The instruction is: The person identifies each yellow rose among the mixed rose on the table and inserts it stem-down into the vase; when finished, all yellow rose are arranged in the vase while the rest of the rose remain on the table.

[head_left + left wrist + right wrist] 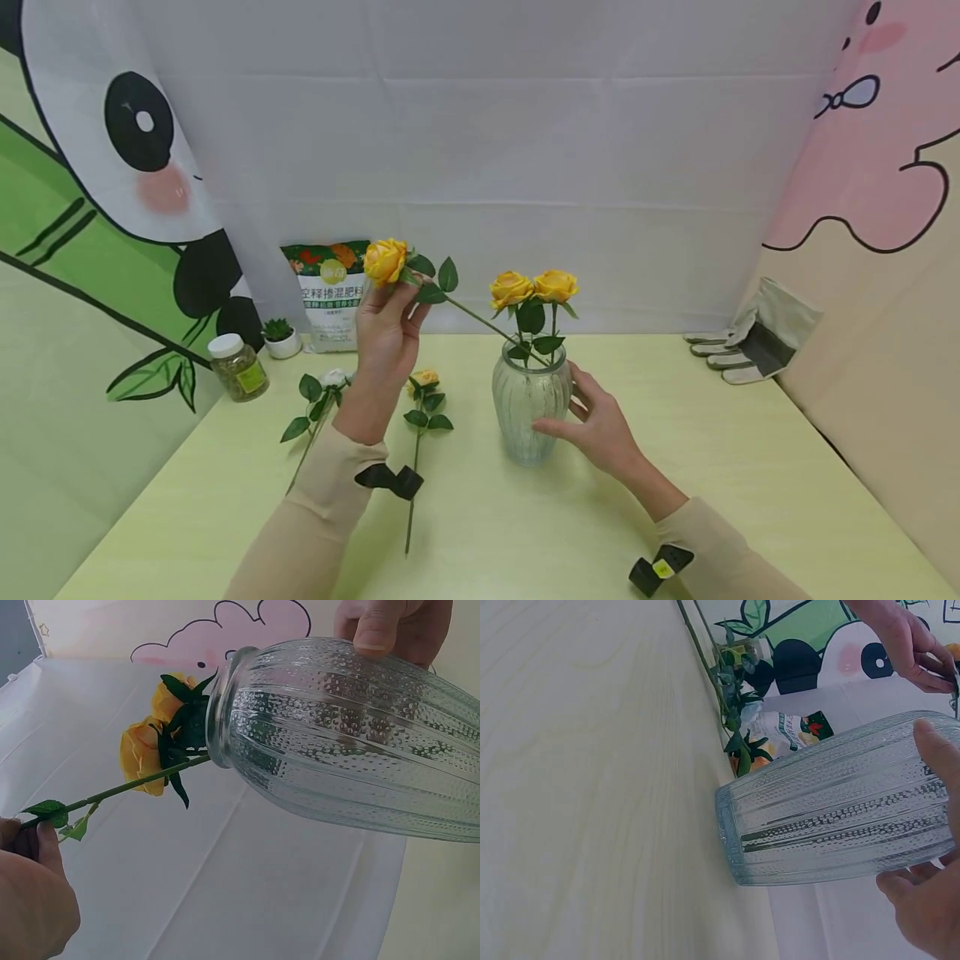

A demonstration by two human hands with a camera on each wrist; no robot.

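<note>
We see the left hand (386,333) pinching a yellow rose (385,260) just below its bloom, stem slanting down into the mouth of the glass vase (529,404). The vase stands upright on the pale green surface (750,467), mid-frame, with two more yellow roses (534,287) already in it. The right hand (600,421) is against the vase's side, thumb and fingers curved around the glass. Two loose flowers lie on the surface just left of the vase: a white one (330,379) and a yellow one (423,379). Further back we note a fertilizer bag (330,292), a small potted plant (281,336) and a lidded jar (236,367). Work gloves (750,337) lie at the right rear.
</note>
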